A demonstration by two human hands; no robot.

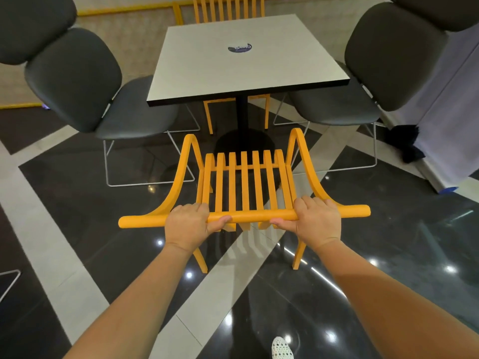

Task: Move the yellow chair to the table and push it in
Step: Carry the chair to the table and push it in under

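Note:
The yellow chair [243, 182] with a slatted seat stands in front of me on the glossy floor, its seat facing the table. My left hand [188, 225] and my right hand [317, 222] both grip its round top rail, one on each side of the middle. The square white table [243, 71] on a black pedestal stands just beyond the chair. The chair's front edge is close to the pedestal base and lies short of the table's near edge.
A dark grey padded chair [88, 84] flanks the table on the left, another [383, 63] on the right. A second yellow chair [228, 9] sits tucked in at the far side. A dark bundle [407, 143] lies by a white panel at right.

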